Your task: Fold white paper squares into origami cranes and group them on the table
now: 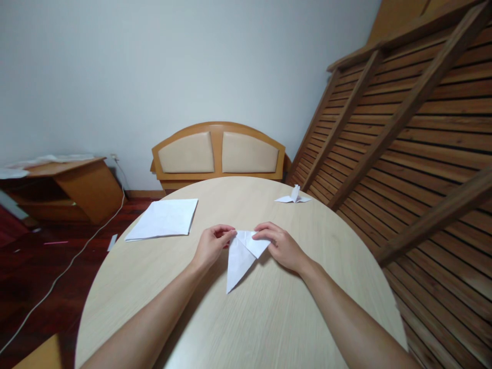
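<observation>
A white sheet folded into a pointed shape [240, 259] lies on the round pale wood table [246, 318], its tip aimed toward me. My left hand [212, 245] pinches its upper left corner with curled fingers. My right hand [280, 245] presses on its upper right flap, fingers bent over the paper's edge.
A stack of flat white paper [164, 219] lies at the table's back left. A small folded paper figure [293, 197] stands at the back right. Behind the table sit a padded wooden headboard [218, 152], a slatted wooden frame [407, 128] on the right, a low cabinet [73, 187] and a floor cable [57, 277] on the left.
</observation>
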A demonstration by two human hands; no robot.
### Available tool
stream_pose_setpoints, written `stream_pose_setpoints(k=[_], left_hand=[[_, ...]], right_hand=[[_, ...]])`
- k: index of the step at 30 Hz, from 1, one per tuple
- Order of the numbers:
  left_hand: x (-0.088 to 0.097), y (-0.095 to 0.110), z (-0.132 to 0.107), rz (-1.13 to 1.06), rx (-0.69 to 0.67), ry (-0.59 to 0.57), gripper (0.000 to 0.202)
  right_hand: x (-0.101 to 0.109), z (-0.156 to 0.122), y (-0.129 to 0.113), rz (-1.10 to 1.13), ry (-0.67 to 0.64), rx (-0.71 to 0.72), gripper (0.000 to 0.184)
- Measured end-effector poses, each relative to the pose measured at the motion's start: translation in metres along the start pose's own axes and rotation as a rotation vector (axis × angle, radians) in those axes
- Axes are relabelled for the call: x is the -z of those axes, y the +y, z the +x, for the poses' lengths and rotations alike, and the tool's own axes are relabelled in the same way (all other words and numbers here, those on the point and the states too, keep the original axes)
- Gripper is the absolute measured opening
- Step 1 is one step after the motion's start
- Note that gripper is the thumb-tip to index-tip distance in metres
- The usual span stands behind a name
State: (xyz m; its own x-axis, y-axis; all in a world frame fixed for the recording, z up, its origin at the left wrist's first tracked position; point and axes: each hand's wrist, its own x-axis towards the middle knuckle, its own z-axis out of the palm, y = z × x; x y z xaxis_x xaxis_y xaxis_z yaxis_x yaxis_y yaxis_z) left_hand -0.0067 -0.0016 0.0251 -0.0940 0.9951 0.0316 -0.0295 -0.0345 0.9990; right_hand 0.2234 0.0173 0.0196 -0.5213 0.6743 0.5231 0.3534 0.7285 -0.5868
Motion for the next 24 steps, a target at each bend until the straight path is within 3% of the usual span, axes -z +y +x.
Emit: stream_pose_setpoints(k=[5,10,14,24], left_hand=[[0.000,0.001,-0.001,0.003,-0.003,-0.018,0.044],[-0.003,0.000,-0.001,0.017,-0.025,-0.034,0.041],[-0.005,0.001,-0.004,0.030,-0.005,-0.060,0.039],[-0.004,0.000,-0.005,0.039,0.027,-0.146,0.039]], right_hand=[[0.006,-0.001,-0.007,-0.014,-0.096,0.000,0.061],[-0.004,0.001,-0.018,0.053,-0.028,-0.179,0.040],[-0.011,0.003,-0.020,0.092,-0.087,-0.258,0.022],[-0.003,0.002,-0.013,0.034,-0.138,-0.223,0.029]])
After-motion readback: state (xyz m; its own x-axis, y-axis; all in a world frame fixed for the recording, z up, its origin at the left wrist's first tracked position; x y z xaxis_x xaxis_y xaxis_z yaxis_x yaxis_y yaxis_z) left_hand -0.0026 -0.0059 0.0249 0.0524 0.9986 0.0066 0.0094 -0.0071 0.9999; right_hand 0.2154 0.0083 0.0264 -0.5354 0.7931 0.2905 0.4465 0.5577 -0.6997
